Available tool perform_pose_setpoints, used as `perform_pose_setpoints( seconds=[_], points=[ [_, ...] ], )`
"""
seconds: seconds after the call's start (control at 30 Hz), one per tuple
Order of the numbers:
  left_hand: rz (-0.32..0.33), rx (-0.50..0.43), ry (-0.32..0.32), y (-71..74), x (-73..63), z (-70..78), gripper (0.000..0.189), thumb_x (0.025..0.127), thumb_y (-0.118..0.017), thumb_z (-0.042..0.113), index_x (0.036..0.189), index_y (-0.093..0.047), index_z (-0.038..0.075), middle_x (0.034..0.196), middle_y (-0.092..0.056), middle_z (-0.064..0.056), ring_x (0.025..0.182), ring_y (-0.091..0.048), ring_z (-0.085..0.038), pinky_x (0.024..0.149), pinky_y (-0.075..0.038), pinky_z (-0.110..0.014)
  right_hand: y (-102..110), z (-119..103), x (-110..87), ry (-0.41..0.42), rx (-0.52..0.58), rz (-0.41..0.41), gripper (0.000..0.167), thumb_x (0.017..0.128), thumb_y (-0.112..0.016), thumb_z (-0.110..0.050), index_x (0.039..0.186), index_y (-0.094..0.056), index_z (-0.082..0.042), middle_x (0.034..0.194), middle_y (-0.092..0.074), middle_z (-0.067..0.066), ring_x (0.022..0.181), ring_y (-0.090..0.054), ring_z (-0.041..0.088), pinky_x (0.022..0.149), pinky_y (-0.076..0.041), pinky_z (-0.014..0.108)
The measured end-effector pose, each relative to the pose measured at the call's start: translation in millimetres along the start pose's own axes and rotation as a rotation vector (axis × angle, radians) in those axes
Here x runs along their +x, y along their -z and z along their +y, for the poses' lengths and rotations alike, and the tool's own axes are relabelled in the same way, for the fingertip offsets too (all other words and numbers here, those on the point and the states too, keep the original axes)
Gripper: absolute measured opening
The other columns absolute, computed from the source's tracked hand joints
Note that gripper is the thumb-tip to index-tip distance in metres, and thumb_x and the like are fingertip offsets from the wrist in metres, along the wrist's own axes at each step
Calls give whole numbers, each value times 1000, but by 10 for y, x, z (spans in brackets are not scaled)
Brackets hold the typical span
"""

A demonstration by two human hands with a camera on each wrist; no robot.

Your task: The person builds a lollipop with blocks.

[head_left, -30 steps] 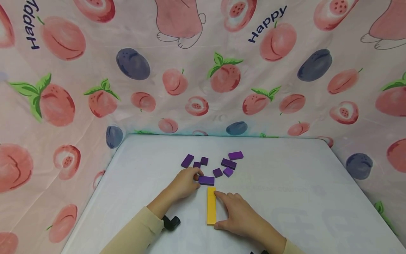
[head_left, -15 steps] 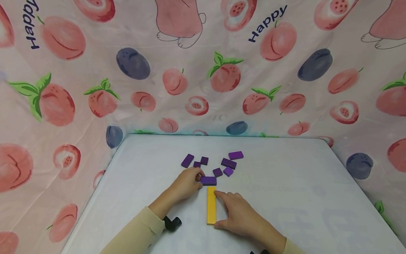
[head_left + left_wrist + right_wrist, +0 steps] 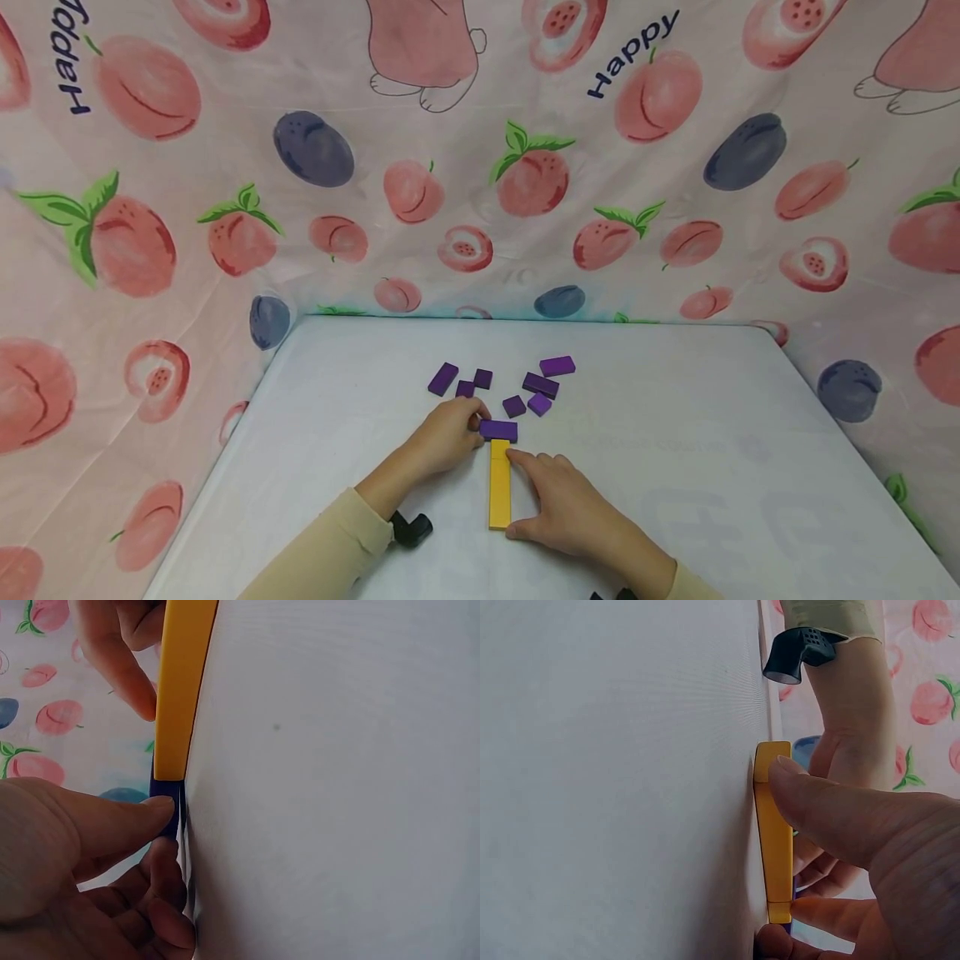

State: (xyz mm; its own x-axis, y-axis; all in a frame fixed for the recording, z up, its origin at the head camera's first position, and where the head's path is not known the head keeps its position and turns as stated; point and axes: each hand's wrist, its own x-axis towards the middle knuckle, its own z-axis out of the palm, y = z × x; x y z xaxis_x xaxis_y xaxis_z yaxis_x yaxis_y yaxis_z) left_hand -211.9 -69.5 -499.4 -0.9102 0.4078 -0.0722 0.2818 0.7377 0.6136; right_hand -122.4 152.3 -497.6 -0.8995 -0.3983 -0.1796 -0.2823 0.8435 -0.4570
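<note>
In the head view, my left hand (image 3: 448, 435) pinches the left end of a purple rectangular block (image 3: 498, 430), which lies crosswise at the far end of a yellow strip of blocks (image 3: 499, 487). The left wrist view shows thumb and finger on that purple block (image 3: 165, 804), its end against the yellow strip (image 3: 180, 690). My right hand (image 3: 570, 508) touches the strip's right side, index finger near the far end and thumb near the close end. Seams in the strip (image 3: 774, 840) show in the right wrist view.
Beyond the hands several loose purple blocks lie on the white tabletop (image 3: 675, 400), among them a long one (image 3: 443, 379) at left and another (image 3: 557, 366) at right. A black device (image 3: 412, 529) sits at the left wrist. Fruit-patterned cloth (image 3: 465, 167) hangs behind the table.
My left hand has slid the purple block rightward and slightly nearer, up to the yellow strip's far end. My right hand and the strip have stayed in place.
</note>
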Motion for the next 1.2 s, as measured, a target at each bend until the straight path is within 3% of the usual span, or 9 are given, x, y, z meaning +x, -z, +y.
perform_pose_setpoints(
  seconds=[0.23, 0.43, 0.57, 0.97, 1.2],
  points=[
    [-4, 6, 1, -6, -16, 11, 25, 98, -79, 13, 122, -72, 14, 96, -61, 3, 90, -57, -17, 86, -54, -34, 15, -20, 10, -5, 0, -5, 105, 73, -94, -60, 159, -50, -20, 110, -67, -8, 102, -52, 15, 94, -54, 43],
    [-5, 21, -3, -4, -29, 26, 25, 98, -79, 11, 121, -72, 13, 96, -61, 2, 89, -57, -17, 84, -54, -34, 7, -23, 11, -8, 3, -7, 105, 72, -94, -59, 159, -51, -20, 126, -71, -2, 107, -55, 16, 100, -55, 46],
    [-9, 16, 0, 5, -36, 39, 25, 98, -78, 10, 121, -72, 13, 96, -61, 1, 89, -57, -18, 85, -54, -35, 6, -23, 14, -9, 3, -9, 105, 72, -94, -60, 159, -51, -20, 127, -71, -1, 107, -55, 16, 99, -55, 46],
    [-10, 9, 4, 21, -42, 66, 26, 97, -79, 9, 122, -71, 14, 97, -62, 0, 90, -57, -19, 87, -56, -37, 17, -14, 18, -5, 0, -7, 106, 72, -94, -61, 160, -50, -21, 118, -70, -5, 105, -55, 16, 97, -55, 46],
    [-18, -5, 19, -8, -30, 14, 35, 97, -79, 12, 131, -69, 15, 100, -65, 1, 92, -59, -19, 90, -57, -39, 12, -11, 9, -4, 4, -5, 105, 72, -94, -60, 160, -50, -21, 110, -68, -8, 105, -54, 16, 97, -55, 45]
  ],
)
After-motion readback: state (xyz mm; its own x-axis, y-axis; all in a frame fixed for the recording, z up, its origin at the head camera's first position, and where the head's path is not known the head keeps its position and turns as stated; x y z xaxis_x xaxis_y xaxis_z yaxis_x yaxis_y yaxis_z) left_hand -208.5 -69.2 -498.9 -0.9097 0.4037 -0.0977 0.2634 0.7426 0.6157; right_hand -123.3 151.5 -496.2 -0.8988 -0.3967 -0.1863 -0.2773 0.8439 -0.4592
